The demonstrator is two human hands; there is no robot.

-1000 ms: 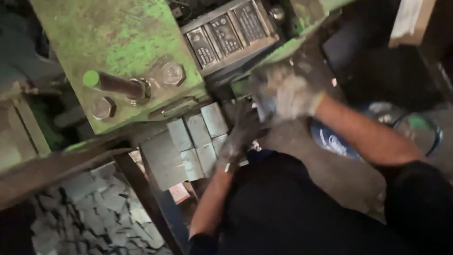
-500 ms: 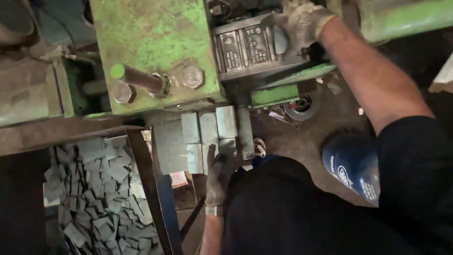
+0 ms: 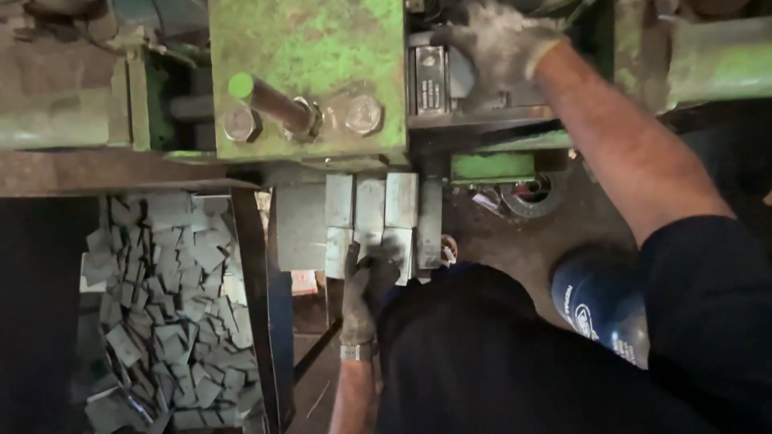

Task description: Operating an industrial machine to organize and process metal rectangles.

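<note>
My left hand (image 3: 367, 288), in a dark dirty glove, rests on grey metal plates (image 3: 370, 210) laid side by side on the small steel table under the green machine (image 3: 310, 64); whether its fingers pinch a plate I cannot tell. My right hand (image 3: 494, 44), in a pale work glove, lies over the dark control box (image 3: 430, 80) at the machine's upper right, fingers curled on its front. A green-tipped steel rod (image 3: 269, 100) and two large bolts stick out of the machine's face.
A bin (image 3: 165, 313) at lower left holds several cut grey metal pieces. A blue round container (image 3: 599, 301) stands on the dirty floor at right. A rubber ring (image 3: 531, 193) lies below a green bracket. Dark steel beams run at left.
My right hand rose from beside the plates to the control box and now covers it. The left hand stayed on the plates. My view swung left and closer.
</note>
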